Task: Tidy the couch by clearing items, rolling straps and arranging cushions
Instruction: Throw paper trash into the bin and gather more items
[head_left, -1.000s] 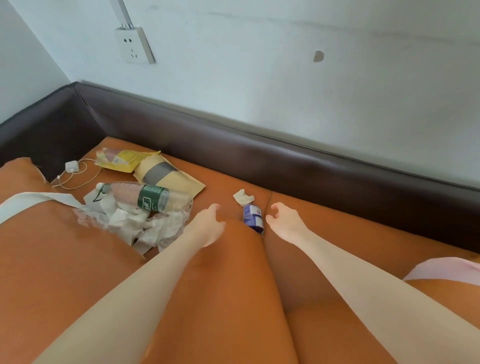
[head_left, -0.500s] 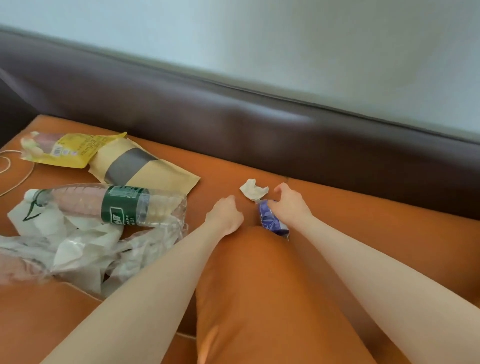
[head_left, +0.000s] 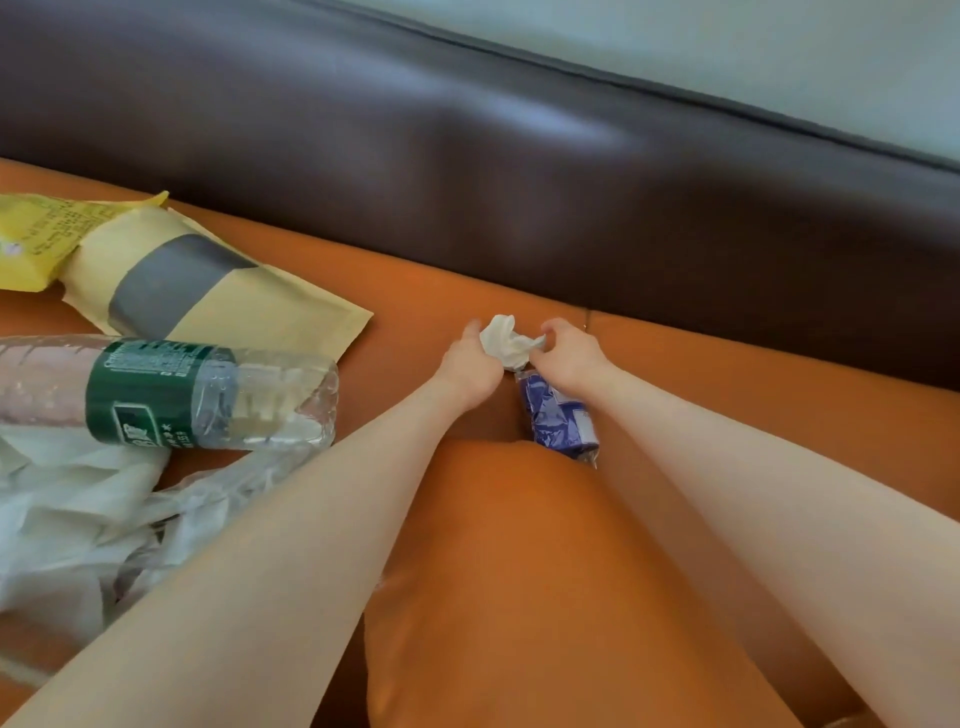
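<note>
Both hands meet at a crumpled tissue (head_left: 506, 342) near the back of the orange seat (head_left: 431, 291), just in front of the dark backrest (head_left: 467, 171). The left hand (head_left: 470, 366) has its fingers curved against the tissue's left side; the fingertips are hidden behind the paper, so how firmly it holds cannot be told. The right hand (head_left: 569, 356) pinches the tissue's right edge with curled fingers. Directly below, a blue packet (head_left: 558, 415) lies in the gap beside an orange cushion (head_left: 519, 571), its lower end tucked behind the cushion's edge; its print is too blurred to read.

To the left, well apart from the hands, a clear bottle (head_left: 171, 392) with a green label lies on its side, its cap end cut off by the frame. It rests on crumpled clear plastic (head_left: 93, 525), which the left forearm partly covers. Behind the bottle a tan envelope (head_left: 208, 296) lies flat, its top under a yellow packet (head_left: 47, 234) that runs off the left edge.

Bare seat lies between the envelope and the hands, and also to the right of the right hand along the backrest.
</note>
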